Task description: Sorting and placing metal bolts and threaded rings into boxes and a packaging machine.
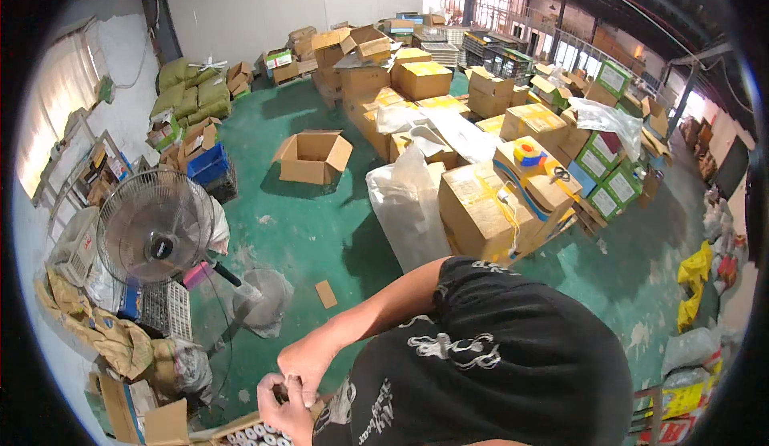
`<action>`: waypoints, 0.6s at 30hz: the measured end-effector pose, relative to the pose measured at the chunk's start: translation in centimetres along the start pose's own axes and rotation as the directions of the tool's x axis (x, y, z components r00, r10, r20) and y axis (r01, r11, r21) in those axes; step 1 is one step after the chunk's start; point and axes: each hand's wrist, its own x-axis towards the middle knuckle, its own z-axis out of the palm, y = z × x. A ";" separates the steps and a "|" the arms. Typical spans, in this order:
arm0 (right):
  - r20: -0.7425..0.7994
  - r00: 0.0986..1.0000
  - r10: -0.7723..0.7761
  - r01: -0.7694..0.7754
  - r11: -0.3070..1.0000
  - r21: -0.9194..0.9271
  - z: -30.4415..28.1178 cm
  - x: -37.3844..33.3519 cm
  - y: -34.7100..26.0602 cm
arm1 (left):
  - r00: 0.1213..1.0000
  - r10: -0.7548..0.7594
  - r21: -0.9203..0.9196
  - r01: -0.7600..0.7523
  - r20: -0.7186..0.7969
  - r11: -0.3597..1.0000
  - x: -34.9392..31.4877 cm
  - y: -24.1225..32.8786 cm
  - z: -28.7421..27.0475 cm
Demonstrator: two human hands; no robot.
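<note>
Both hands meet at the lower edge, left of my black-shirted body. My right hand [308, 361] reaches down from the upper arm, its fingers bent and closed. Just below it, my left hand [287, 410] has thumb and fingers curled together, touching the right fingertips. Something small and dark shows between the fingers, but I cannot make out what it is. Close beneath the hands is an open carton [228, 427] holding several white round-ended pieces in rows. The picture's lower edge cuts it off.
A standing fan [163, 246] is on the left, near a crate [166, 310] and an open carton [167, 423]. An open box [314, 158] sits on the green floor. Stacked cartons [481, 206] carry a tape roll [529, 152] and scissors [562, 174]. Plastic sheeting [408, 206] hangs beside them.
</note>
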 end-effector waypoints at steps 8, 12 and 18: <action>0.188 0.959 -0.213 0.221 0.975 -0.022 -10.0 4.6 5.1 | 0.903 0.417 0.284 -0.376 -0.099 0.882 9.0 1.4 4.5; 0.258 0.957 -0.134 0.155 0.986 -0.064 -17.6 4.4 4.5 | 0.951 0.288 0.391 -0.224 -0.114 0.893 14.4 0.2 7.3; 0.299 0.938 -0.174 0.194 0.980 -0.039 -27.6 3.8 6.7 | 0.792 0.610 0.410 -0.566 0.028 0.715 23.5 2.7 12.9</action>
